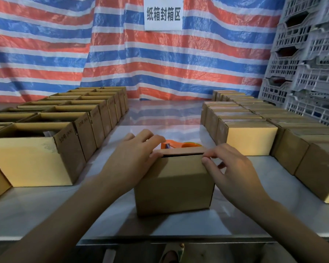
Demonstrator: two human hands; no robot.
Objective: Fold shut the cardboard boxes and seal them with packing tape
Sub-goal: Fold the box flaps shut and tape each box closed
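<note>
sandalled foot (pixel 171 253) at the bottom edge, below the front lip of the steel table (pixel 46 207). both bare forearms reach in from the bottom corners to one small cardboard box (pixel 174 181), which stands upright on the table at centre, near the front edge. its top flaps are folded down and a dark slit shows under the far flap. no tape visible on it from here.

left hand (pixel 135 158) lies over the box's top left corner, fingers together and only gently bent, resting across the top, palm against the left edge. right hand (pixel 234 168) is at the top right corner, fingers bent with the tips on the right end of the flaps, thumb lower and off the side wall. cannot tell if it is pinching the flap or just pushing on it.

orange tape dispenser (pixel 180 144) lies on the table just behind the box, partly hidden by it.

open boxes (pixel 32 158) in rows along the left of the table, flaps up, printed marks on their sides. closed boxes (pixel 251 139) in rows along the right. a bare strip of table runs between the two groups.

behind the table hangs a red, white and blue striped tarp (pixel 160 63), with a white paper sign (pixel 163 13) with chinese characters at top centre. grey plastic crates (pixel 308 63) stacked at far right.
</note>
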